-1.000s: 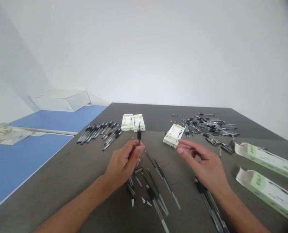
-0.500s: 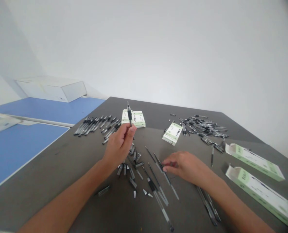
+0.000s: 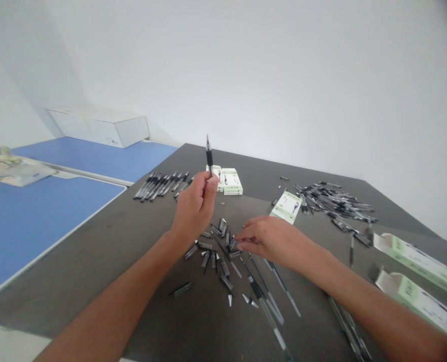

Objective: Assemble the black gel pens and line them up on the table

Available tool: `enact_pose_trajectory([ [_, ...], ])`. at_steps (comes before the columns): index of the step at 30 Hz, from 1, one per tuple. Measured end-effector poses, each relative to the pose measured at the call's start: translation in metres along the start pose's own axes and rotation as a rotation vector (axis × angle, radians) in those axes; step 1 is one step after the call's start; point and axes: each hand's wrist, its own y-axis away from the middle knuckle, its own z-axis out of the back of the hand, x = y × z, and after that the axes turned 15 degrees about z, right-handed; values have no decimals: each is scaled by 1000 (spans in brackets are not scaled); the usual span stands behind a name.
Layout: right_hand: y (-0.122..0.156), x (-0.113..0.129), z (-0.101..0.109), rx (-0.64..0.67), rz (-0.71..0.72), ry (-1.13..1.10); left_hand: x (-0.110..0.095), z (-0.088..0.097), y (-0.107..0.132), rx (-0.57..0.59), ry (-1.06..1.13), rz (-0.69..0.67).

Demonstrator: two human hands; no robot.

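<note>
We held a slim black pen upright in our left hand, its barrel pinched firmly between thumb and fingers, with the narrow end pointing up. The hand was raised above a dark grey table. Our right hand reached across from the other side, palm down, with its fingers loosely curled low over a scatter of pen parts. We could not tell whether those fingers gripped anything.

The parts were short black-and-silver pieces, lying at all angles on the tabletop just below both hands. Long, thin pens lay just beyond the right hand's wrist, slanting toward us. Farther off, to the left of the held pen, lay a neat row of black pens. Two small white-and-green boxes sat side by side behind it. Another small box lay to the right, beside a loose heap of pens. Two long green-and-white cartons with open flaps lay at the right edge. Left of our table stretched a blue table, with papers on it and a white box at its far end.
</note>
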Motion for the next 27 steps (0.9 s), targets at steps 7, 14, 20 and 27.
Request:
enact_pose_trajectory([
  [7, -37, -1, -9, 49, 23, 21, 12, -1, -10, -62, -36, -8],
  [14, -54, -28, -10, -20, -70, 39, 11, 1, -10, -82, -54, -31],
  [20, -69, -40, -13, 28, -80, 25, 12, 1, -11, -70, -61, -51],
  [27, -78, -42, -3, 146, -70, -4, 13, 2, -13, -59, -83, -52],
])
